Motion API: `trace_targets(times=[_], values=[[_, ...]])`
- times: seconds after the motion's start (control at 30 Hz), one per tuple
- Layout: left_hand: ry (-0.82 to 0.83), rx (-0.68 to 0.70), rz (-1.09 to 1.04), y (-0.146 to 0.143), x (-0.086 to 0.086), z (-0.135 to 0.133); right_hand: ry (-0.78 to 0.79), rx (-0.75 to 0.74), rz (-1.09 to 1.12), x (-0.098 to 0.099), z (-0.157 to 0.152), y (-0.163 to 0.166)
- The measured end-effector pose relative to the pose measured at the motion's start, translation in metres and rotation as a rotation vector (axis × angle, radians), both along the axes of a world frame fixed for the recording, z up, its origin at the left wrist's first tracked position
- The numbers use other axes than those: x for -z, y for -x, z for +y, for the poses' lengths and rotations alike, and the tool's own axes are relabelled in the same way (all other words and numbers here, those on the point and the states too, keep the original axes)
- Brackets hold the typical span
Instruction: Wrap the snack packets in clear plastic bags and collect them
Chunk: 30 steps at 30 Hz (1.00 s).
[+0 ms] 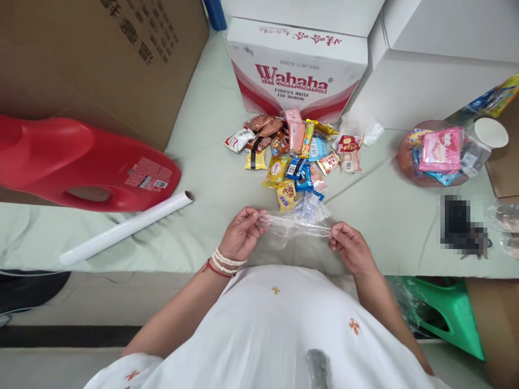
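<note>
- Counter [385,221]: across the frame's middle.
- Brown cardboard box [89,65]: upper left, partly hidden by the jug.
- Red jug [109,154]: left.
- Wahaha carton [298,81]: top centre, behind the packets.
- Snack packets [295,166]: centre, crowding the plastic's far side.
- Clear plastic [298,220]: centre, stretched.
- Left hand [242,233], right hand [353,251]: each pinched closed on one end.
</note>
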<state>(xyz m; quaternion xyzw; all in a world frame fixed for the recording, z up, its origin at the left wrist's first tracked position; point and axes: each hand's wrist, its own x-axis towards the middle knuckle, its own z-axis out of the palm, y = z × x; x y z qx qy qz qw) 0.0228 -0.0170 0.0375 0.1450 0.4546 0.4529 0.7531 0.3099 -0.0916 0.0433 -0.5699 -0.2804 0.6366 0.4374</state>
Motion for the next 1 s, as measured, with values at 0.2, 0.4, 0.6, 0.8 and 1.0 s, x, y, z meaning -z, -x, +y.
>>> trace_targets(times=[0.2,0.4,0.6,0.8,1.0], values=[[-0.052,0.152,0.046,-0.001,0.001,-0.014,-0.125,-0.219,-0.274,0.007,0.001,-0.009],[-0.131,0.355,0.265,-0.017,-0.004,-0.013,-0.138,-0.189,-0.301,0.011,0.029,0.01],[-0.306,0.451,0.653,-0.037,-0.004,-0.001,-0.198,-0.203,-0.278,0.005,0.034,0.027],[-0.299,0.208,0.549,-0.029,0.005,-0.004,-0.166,-0.016,-0.358,0.012,0.008,0.006],[-0.279,0.0,0.619,-0.022,0.021,-0.008,-0.261,-0.122,-0.411,0.012,-0.012,-0.021]])
